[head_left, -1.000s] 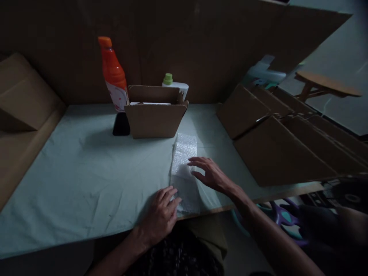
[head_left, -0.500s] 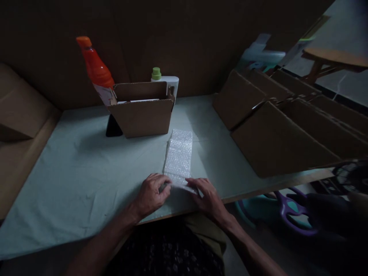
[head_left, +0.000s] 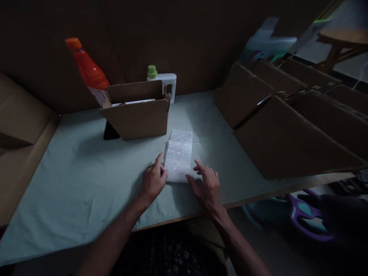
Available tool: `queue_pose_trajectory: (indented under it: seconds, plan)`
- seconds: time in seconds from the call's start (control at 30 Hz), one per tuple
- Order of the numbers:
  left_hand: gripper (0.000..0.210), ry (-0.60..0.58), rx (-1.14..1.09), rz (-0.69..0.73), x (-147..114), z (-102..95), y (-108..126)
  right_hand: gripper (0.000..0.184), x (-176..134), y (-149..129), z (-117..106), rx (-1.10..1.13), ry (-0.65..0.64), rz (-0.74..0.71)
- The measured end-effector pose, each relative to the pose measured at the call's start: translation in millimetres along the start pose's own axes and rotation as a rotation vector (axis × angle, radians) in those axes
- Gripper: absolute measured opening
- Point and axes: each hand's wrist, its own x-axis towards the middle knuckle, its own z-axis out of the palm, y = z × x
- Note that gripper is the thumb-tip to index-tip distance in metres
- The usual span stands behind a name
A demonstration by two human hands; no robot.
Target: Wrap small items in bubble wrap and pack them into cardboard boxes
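Note:
A folded strip of bubble wrap (head_left: 179, 153) lies flat on the pale green cloth (head_left: 129, 165), near the table's front edge. My left hand (head_left: 154, 179) is beside its lower left side, index finger stretched forward and thumb close to the wrap's edge. On the other side, my right hand (head_left: 204, 184) has its fingers apart, the thumb at the lower right corner of the wrap. Neither hand grips it. Whether anything is inside the folded wrap cannot be seen.
An open cardboard box (head_left: 138, 119) stands behind the wrap. Near it are an orange-red bottle (head_left: 89, 69), a white bottle with a green cap (head_left: 168, 78) and a dark flat object (head_left: 110, 131). More cardboard boxes (head_left: 290, 142) fill the right side. A wooden stool (head_left: 342, 38) stands beyond.
The near end of the bubble wrap, held up between both hands before, now lies folded down flat. Both hands have let go and moved slightly forward. The view has shifted a little.

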Motion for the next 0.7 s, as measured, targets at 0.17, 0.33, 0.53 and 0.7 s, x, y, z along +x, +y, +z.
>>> queue_pose_trajectory:
  seconds: [0.17, 0.33, 0.53, 0.7]
  plan:
    - [0.054, 0.055, 0.07, 0.114, -1.7, -0.1, -1.9, 0.036, 4.7, -13.3, -9.3, -0.049, -0.267, -0.261]
    - [0.046, 0.076, 0.085, 0.346, -19.3, -11.3, -6.3, 0.03, 15.5, -11.8, 1.7, -0.067, -0.348, -0.312]
    - [0.052, -0.089, 0.072, 0.451, -16.8, -12.6, -3.7, 0.028, 29.5, -4.3, 0.6, -0.004, -0.358, -0.297]
    - [0.043, -0.086, -0.003, 0.349, -8.2, -13.4, 4.1, 0.024, 31.0, -3.8, -10.2, 0.106, -0.368, -0.202]
